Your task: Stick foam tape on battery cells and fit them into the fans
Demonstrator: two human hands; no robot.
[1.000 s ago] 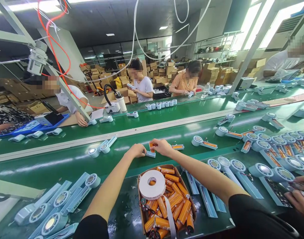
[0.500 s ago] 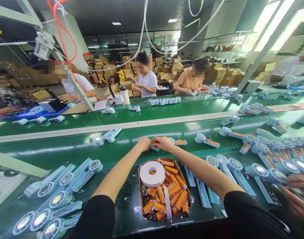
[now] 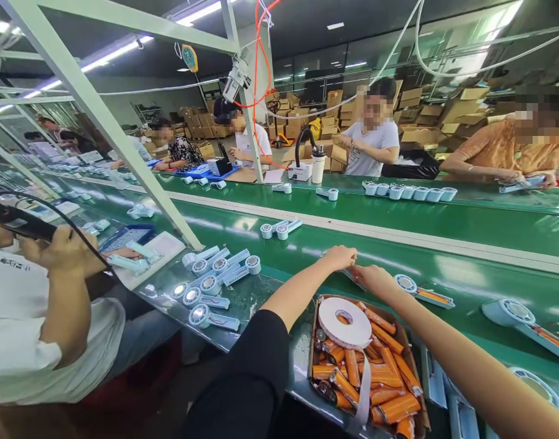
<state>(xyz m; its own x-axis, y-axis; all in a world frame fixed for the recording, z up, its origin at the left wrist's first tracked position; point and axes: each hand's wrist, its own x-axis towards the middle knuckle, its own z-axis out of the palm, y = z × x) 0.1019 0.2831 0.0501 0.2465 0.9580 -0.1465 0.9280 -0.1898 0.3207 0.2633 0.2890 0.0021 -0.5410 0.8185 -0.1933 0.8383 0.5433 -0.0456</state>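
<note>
My left hand (image 3: 341, 256) and my right hand (image 3: 375, 278) meet on the near green conveyor belt (image 3: 472, 274), both with fingers curled. They pinch a small light-blue fan part (image 3: 349, 275) between them, and most of it is hidden under the fingers. Just below the hands stands a cardboard box (image 3: 411, 352) full of orange batteries (image 3: 389, 372). A white tape roll (image 3: 345, 323) lies on top of the batteries. A light-blue hand fan (image 3: 423, 294) with an orange battery in its handle lies on the belt right of my right hand.
Several light-blue fans (image 3: 215, 274) lie on the bench to the left, and another fan (image 3: 520, 316) lies at the right. A seated person in a white shirt (image 3: 36, 317) at the left holds a black tool (image 3: 14, 218). A slanted metal post (image 3: 124, 146) crosses the bench. People work across the far belt (image 3: 444, 225).
My head has turned left, bringing the seated person and the post into view. My hands stay together on the belt on the small part, now closed lower over it.
</note>
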